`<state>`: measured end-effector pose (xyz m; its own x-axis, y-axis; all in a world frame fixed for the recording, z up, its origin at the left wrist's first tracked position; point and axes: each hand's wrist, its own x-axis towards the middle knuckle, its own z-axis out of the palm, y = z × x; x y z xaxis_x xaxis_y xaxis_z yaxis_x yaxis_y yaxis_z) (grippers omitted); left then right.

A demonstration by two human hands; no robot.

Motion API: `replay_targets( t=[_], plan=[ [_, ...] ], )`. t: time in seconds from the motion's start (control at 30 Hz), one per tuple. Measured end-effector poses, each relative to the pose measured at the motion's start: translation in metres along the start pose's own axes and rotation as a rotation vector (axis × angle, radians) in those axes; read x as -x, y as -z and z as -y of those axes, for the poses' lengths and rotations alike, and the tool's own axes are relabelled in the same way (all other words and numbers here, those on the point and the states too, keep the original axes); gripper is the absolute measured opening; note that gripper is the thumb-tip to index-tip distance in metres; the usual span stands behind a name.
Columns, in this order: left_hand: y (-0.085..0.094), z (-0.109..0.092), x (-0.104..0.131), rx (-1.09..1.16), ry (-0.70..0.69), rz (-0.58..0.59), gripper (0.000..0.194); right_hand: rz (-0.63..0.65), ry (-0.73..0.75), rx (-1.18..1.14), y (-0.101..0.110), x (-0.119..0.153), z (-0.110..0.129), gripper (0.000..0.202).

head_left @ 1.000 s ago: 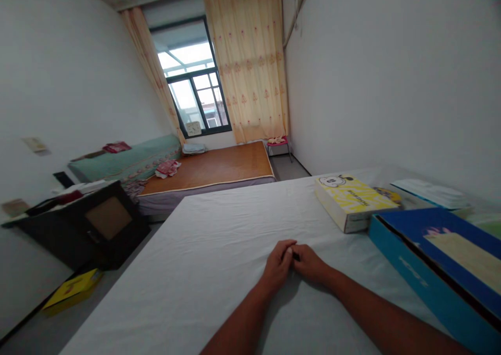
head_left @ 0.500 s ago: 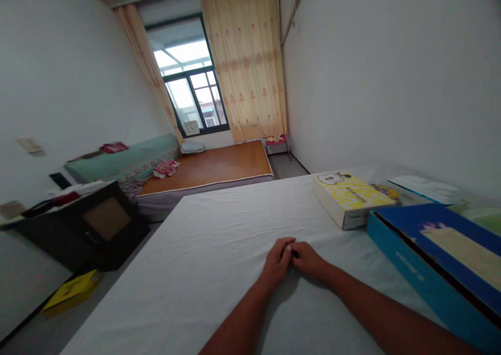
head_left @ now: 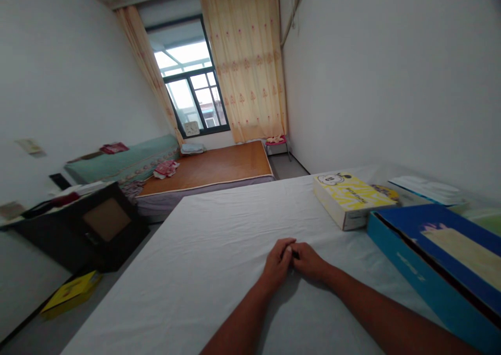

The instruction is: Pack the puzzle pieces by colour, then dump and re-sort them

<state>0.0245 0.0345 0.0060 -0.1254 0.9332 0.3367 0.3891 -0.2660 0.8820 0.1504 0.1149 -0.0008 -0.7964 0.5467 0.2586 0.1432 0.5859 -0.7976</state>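
My left hand [head_left: 279,258] and my right hand [head_left: 309,260] meet at the fingertips on a white-covered table [head_left: 219,271]. Both have their fingers curled and pressed together; whether anything small is between them is hidden. To the right of my right hand lies a yellow and white box [head_left: 352,198] with a cartoon face on its top. Nearer to me at the right edge is a larger blue box [head_left: 415,271], close beside the yellow and white one.
Behind the boxes, a white item [head_left: 426,188] lies near the right wall. A dark cabinet [head_left: 105,219] stands at the left, with a yellow box [head_left: 72,292] low beside it. Beyond the table are a bed [head_left: 219,164], a window and curtains.
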Motion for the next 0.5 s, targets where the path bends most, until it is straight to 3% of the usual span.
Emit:
replay_targets(
  t=[0.5],
  plan=[
    [0.0001, 0.0011, 0.0003, -0.006, -0.014, 0.005, 0.033, 0.002, -0.011, -0.055, -0.0001, 0.0009, 0.0018, 0.033]
  ],
)
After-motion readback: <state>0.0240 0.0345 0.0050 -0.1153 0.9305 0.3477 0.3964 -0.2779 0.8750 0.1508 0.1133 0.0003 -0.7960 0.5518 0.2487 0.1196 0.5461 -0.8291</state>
